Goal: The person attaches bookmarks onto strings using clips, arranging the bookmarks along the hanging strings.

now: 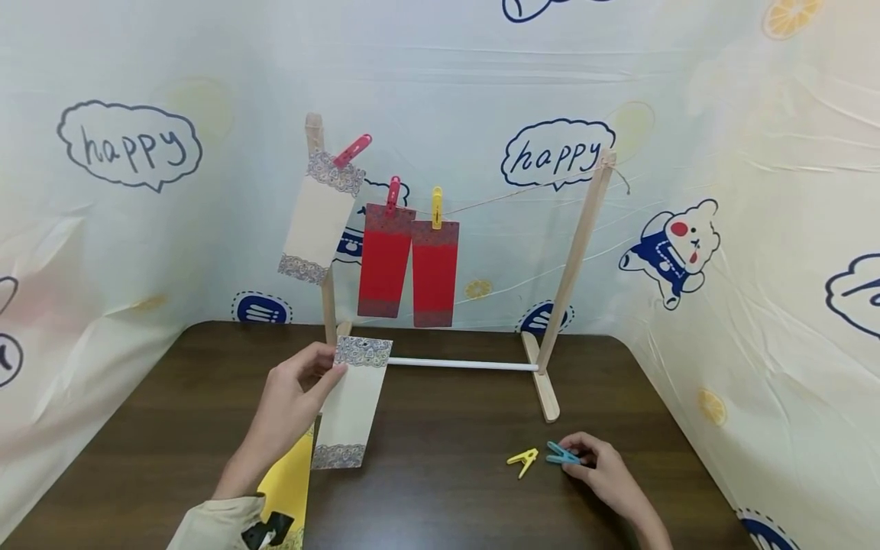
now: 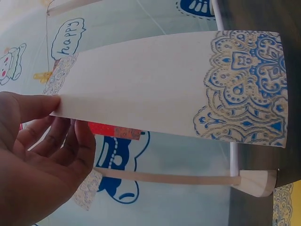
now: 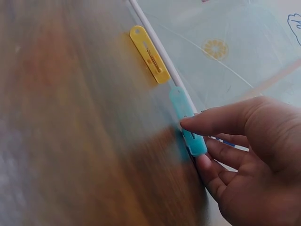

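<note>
Between thumb and fingers, my left hand (image 1: 294, 397) pinches a white card (image 1: 352, 412) near its upper edge. The card has blue-and-grey lace patterns at both ends, and its far end hangs free in the left wrist view. My right hand (image 1: 608, 473) holds a blue clothespin (image 3: 188, 122) low at the tabletop, thumb on one side and fingers on the other. A yellow clothespin (image 1: 524, 461) lies just left of it. On a string hang two red cards (image 1: 383, 263), one under a red clothespin (image 1: 393, 195), the other under a yellow clothespin (image 1: 437, 208).
The string runs between two wooden posts (image 1: 577, 256), joined low by a white rod (image 1: 461, 364). Another white card (image 1: 319, 218) hangs by the left post under a red clothespin (image 1: 353, 151). A yellow card (image 1: 292, 477) lies beneath my left forearm on the brown table (image 1: 440, 504).
</note>
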Demonstrator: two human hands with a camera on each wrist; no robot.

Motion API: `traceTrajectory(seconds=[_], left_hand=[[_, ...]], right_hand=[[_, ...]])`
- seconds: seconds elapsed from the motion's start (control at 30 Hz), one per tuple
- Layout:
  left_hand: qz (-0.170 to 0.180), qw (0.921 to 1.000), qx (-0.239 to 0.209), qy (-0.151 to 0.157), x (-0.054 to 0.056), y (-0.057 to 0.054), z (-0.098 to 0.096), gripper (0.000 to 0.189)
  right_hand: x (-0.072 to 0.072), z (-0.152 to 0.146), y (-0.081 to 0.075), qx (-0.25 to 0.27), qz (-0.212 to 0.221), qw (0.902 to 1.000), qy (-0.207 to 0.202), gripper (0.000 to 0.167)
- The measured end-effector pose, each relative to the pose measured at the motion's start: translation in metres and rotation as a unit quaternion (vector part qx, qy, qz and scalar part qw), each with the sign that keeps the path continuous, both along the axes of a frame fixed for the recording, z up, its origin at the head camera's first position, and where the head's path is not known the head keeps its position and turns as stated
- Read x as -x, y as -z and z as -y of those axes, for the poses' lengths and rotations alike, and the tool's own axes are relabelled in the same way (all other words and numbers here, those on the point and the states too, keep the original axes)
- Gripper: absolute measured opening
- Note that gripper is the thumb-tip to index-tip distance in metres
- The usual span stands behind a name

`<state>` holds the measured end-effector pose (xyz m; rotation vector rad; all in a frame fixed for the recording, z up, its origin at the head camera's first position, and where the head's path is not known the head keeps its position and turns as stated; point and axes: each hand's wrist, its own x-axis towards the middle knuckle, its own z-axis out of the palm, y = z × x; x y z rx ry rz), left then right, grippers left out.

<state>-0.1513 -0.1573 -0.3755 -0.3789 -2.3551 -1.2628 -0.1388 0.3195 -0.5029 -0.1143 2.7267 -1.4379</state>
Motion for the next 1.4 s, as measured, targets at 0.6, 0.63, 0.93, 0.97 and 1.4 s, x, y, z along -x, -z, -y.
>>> traceTrajectory(seconds=[0.6,0.63,0.93,0.97,1.4], left_hand=[[-0.023,0.9997,0.007,0.008,0.004,-0.005,-0.002,0.013],[-0.023,0.9996,0.01,0.009,0.005,-0.005,-0.003,0.013],[-0.026,0.9994,0.012,0.022,0.004,-0.001,-0.009,0.013],[-0.022,0.9995,0.012,0.022,0.003,-0.001,-0.01,0.013],[-0.001,0.9992,0.004,0.04,-0.001,0.002,-0.018,0.024]], right_hand=[[0.001,-0.003,0.004,0.067,-0.028,0.9974,-0.003,0.028],[0.001,-0.002,0.004,0.069,-0.03,0.9971,0.01,0.026],[0.002,0.002,0.007,0.089,-0.048,0.9908,0.09,0.024],[0.001,0.002,0.007,0.094,-0.052,0.9896,0.096,0.024],[-0.013,0.01,-0.046,0.102,-0.118,0.986,0.058,0.035]])
